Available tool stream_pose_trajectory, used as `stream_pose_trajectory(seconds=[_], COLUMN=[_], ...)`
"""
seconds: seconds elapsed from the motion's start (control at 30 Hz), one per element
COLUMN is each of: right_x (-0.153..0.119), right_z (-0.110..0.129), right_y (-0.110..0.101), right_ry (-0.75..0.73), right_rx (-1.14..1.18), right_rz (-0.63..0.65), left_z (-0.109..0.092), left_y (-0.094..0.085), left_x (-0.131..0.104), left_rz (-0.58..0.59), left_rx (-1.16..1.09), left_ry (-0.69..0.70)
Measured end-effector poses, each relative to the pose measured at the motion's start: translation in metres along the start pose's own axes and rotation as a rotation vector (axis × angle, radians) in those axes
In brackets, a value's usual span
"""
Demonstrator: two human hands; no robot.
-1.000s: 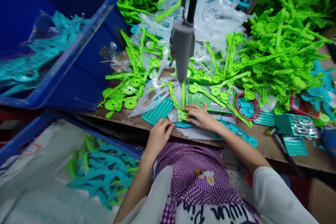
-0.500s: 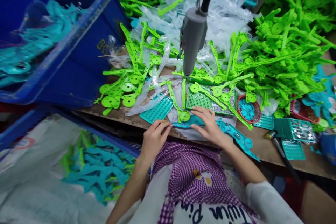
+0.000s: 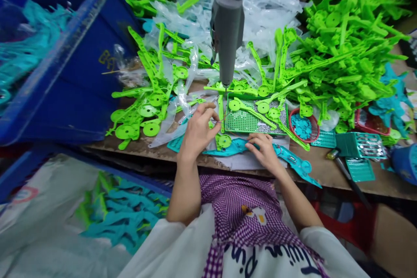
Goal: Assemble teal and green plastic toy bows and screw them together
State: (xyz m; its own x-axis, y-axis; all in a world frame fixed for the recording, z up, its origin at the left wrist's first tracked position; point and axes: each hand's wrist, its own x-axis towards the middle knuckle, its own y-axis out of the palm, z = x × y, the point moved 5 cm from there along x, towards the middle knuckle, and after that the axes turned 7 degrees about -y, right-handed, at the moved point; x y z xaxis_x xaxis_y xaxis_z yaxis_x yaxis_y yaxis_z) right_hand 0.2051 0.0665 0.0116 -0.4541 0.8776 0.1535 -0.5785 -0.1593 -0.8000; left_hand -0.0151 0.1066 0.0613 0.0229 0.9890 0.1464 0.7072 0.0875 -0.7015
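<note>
My left hand (image 3: pixel 199 132) is raised above the bench edge, its thumb and fingertips pinched on what looks like a thin wire (image 3: pixel 224 120). Below it lies a long blue plastic part (image 3: pixel 228 147), flat along the front edge. My right hand (image 3: pixel 263 151) rests at this part's right side, fingers curled and touching it. Between the hands is the round end of a lime-green plastic arm (image 3: pixel 224 141). A second blue part (image 3: pixel 298 166) with small fittings in it lies to the right of my right hand and sticks out over the edge.
A grey power screwdriver (image 3: pixel 227 37) hangs over the bench. Behind are a green tray (image 3: pixel 241 129) of small metal pieces and heaps of green arms (image 3: pixel 345 58). A red basket (image 3: pixel 317 132) and a hammer (image 3: pixel 347 173) lie right; a blue bin (image 3: pixel 65 91) stands left.
My left hand has lifted off the blue part and moved up and forward, a thin strand at its fingertips. My right hand stays at the part, its fingers more curled. The view has shifted slightly.
</note>
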Motion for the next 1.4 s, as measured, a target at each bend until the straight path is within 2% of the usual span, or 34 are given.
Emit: stream_pose_trajectory(seconds=[0.07, 0.17, 0.27, 0.4, 0.5, 0.57, 0.63, 0.67, 0.73, 0.8, 0.87, 0.97, 1.1, 1.23, 1.33, 1.4], right_x=[0.000, 0.002, 0.004, 0.000, -0.007, -0.009, -0.004, 0.001, 0.013, 0.023, 0.029, 0.034, 0.060, 0.082, 0.075, 0.070], right_z=[-0.001, 0.002, 0.003, -0.002, -0.001, 0.016, 0.047, 0.066, 0.100, 0.113, 0.107, 0.089, 0.085, 0.080, 0.061, 0.053], right_y=[-0.005, -0.009, -0.012, -0.016, -0.022, -0.028, -0.027, -0.022, -0.001, 0.016, 0.026, 0.025, 0.012, 0.002, 0.000, 0.003], right_ry=[0.027, 0.051, 0.061, 0.034, 0.028, 0.018, -0.059, -0.129, -0.280, -0.240, -0.120, -0.002, -0.002, 0.034, 0.181, 0.198], right_rx=[0.003, -0.037, -0.144, -0.318, -0.374, -0.348, -0.244, -0.157, 0.018, 0.144, 0.211, 0.191, 0.171, 0.296, 0.272, 0.225], right_rz=[-0.021, -0.044, -0.096, -0.152, -0.135, -0.145, -0.128, -0.085, 0.104, 0.200, 0.215, 0.162, 0.072, 0.012, 0.009, 0.047], left_z=[0.005, 0.015, 0.025, 0.042, 0.053, 0.054, 0.047, 0.040, 0.024, 0.013, 0.014, 0.039, 0.070, 0.068, 0.058, 0.049], left_y=[0.008, 0.017, 0.012, -0.002, -0.013, -0.017, -0.015, -0.013, -0.008, -0.007, -0.011, -0.015, 0.009, 0.033, 0.032, 0.029], left_x=[-0.009, -0.027, -0.040, -0.049, -0.057, -0.066, -0.074, -0.077, -0.083, -0.087, -0.090, -0.096, -0.099, -0.092, -0.083, -0.075], left_rz=[0.059, 0.259, 0.358, 0.340, 0.209, 0.119, 0.094, 0.103, 0.131, 0.102, 0.000, -0.159, -0.153, -0.162, -0.161, -0.132], left_rx=[-0.059, -0.141, -0.202, -0.180, -0.062, 0.023, 0.036, 0.013, -0.060, -0.111, -0.106, 0.018, 0.193, 0.196, 0.172, 0.145], left_ry=[0.012, -0.018, -0.086, -0.162, -0.154, -0.141, -0.125, -0.107, -0.064, -0.037, -0.045, -0.126, -0.191, -0.158, -0.158, -0.130])
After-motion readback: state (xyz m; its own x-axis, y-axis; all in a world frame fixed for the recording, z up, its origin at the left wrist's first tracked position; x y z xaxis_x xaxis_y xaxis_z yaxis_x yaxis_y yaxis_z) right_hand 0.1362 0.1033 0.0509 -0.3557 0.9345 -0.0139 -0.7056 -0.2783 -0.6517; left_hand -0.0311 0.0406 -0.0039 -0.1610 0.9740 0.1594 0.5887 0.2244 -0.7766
